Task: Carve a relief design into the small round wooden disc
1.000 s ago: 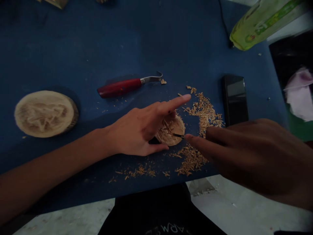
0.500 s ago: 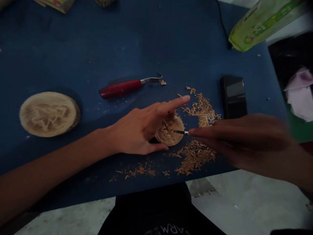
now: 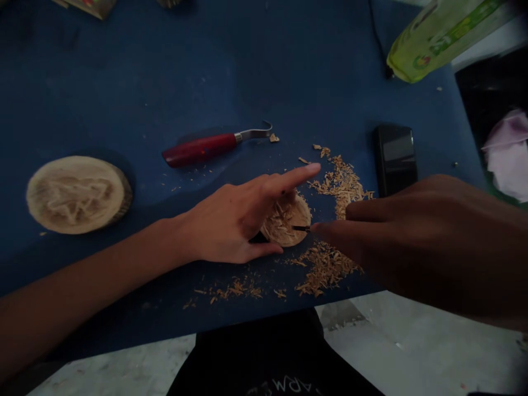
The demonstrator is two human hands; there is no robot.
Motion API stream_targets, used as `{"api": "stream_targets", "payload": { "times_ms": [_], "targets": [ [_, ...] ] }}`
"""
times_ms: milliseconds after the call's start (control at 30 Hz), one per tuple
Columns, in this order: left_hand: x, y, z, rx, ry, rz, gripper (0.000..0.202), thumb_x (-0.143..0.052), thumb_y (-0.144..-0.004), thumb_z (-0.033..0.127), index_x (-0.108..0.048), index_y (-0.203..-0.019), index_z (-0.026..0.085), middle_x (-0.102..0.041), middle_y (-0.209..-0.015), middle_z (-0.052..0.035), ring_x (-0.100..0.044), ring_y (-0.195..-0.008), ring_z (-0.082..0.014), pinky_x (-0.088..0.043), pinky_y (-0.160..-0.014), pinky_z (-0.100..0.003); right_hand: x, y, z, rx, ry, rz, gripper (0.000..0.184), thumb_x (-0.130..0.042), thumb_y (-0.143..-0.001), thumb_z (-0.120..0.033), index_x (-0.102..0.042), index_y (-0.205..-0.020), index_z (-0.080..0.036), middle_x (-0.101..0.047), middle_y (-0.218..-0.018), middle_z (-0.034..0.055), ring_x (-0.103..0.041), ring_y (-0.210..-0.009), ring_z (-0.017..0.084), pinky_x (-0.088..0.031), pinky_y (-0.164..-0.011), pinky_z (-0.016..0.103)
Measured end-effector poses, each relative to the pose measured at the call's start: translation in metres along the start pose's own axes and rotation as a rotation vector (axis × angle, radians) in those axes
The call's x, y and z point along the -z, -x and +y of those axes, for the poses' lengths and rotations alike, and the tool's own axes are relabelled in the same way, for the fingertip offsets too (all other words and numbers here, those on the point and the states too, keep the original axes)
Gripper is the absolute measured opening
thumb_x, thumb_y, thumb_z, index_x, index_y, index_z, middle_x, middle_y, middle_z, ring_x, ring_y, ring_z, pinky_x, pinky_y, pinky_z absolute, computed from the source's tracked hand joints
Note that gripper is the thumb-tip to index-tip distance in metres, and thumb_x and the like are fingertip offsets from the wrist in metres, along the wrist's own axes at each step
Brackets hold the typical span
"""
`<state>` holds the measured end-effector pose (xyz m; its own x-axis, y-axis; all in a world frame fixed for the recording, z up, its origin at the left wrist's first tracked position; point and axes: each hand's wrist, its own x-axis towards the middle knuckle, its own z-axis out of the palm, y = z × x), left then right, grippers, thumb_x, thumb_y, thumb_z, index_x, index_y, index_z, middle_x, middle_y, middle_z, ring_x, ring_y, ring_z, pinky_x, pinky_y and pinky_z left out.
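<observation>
A small round wood slice (image 3: 291, 223) lies on the blue tabletop, with curled shavings on its carved face. My left hand (image 3: 243, 214) grips its left side, the thumb along the near edge and the index finger stretched out above it. My right hand (image 3: 412, 236) is closed around a carving tool (image 3: 302, 227). Only the tool's thin metal blade and ferrule show, its tip touching the slice's face; the handle is hidden in the fist. Wood shavings (image 3: 328, 269) are heaped to the right of the slice and in front of it.
A red-handled hook knife (image 3: 202, 150) lies behind my left hand. At the left is a larger wood slice (image 3: 78, 195) with a carved relief. A black phone-like device (image 3: 396, 159) lies behind my right hand, and a green bottle (image 3: 433, 44) is at the back right.
My right hand has rolled over and swung slightly upward, tilting the tool so that less of its ferrule shows. My left hand and the wood slice stay nearly in place.
</observation>
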<state>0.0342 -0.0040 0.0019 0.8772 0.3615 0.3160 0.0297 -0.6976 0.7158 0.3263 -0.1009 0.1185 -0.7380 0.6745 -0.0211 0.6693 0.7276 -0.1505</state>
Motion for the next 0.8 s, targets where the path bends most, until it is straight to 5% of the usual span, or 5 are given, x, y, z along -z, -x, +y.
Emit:
{"api": "stream_targets", "payload": {
  "times_ms": [200, 367, 500, 667, 800],
  "targets": [
    [-0.001, 0.002, -0.001, 0.068, 0.028, -0.03, 0.116, -0.09, -0.105, 0.032, -0.02, -0.198, 0.033, -0.069, -0.184, -0.0153, -0.082, -0.151, -0.0334, -0.074, -0.112, -0.041, 0.003, -0.022, 0.01, 0.016, -0.007, -0.022, 0.031, -0.054, -0.09, 0.003, -0.05, -0.082, -0.027, -0.038, -0.063, -0.006, -0.026, -0.047, 0.011, -0.013, -0.054, 0.033],
    [-0.004, 0.003, -0.004, 0.085, 0.103, -0.018, 0.121, -0.094, -0.103, 0.034, -0.022, -0.2, 0.037, -0.072, -0.18, -0.0142, -0.08, -0.156, -0.0367, -0.075, -0.12, -0.05, 0.0, -0.031, 0.042, 0.017, -0.449, -0.129, 0.029, -0.067, -0.112, -0.004, -0.087, -0.106, -0.024, -0.08, -0.077, -0.0042, -0.067, -0.059, 0.011, -0.047, -0.061, 0.026],
    [-0.004, 0.002, -0.005, 0.068, 0.104, -0.016, 0.127, -0.097, -0.099, 0.024, -0.02, -0.2, 0.035, -0.07, -0.183, -0.0168, -0.079, -0.159, -0.0374, -0.076, -0.119, -0.048, -0.018, -0.019, 0.058, -0.017, -0.654, -0.063, 0.022, -0.072, -0.122, -0.016, -0.094, -0.119, -0.02, -0.093, -0.097, 0.002, -0.083, -0.071, 0.012, -0.059, -0.065, 0.025],
    [-0.002, 0.002, -0.002, 0.027, 0.109, 0.007, 0.123, -0.097, -0.101, 0.023, -0.019, -0.197, 0.035, -0.072, -0.179, -0.016, -0.081, -0.157, -0.0364, -0.076, -0.11, -0.042, -0.02, -0.005, 0.057, -0.033, -0.617, 0.089, 0.012, -0.083, -0.121, -0.019, -0.094, -0.124, -0.022, -0.094, -0.1, 0.0, -0.085, -0.078, 0.009, -0.06, -0.069, 0.02],
    [0.002, 0.002, 0.002, 0.081, 0.089, -0.047, 0.114, -0.088, -0.107, 0.023, -0.019, -0.198, 0.03, -0.067, -0.185, -0.0179, -0.078, -0.16, -0.0351, -0.074, -0.121, -0.046, -0.006, -0.007, 0.049, -0.028, -0.45, -0.017, 0.026, -0.069, -0.127, -0.021, -0.095, -0.125, -0.024, -0.084, -0.083, -0.003, -0.071, -0.064, 0.008, -0.056, -0.07, 0.025]
  ]
}}
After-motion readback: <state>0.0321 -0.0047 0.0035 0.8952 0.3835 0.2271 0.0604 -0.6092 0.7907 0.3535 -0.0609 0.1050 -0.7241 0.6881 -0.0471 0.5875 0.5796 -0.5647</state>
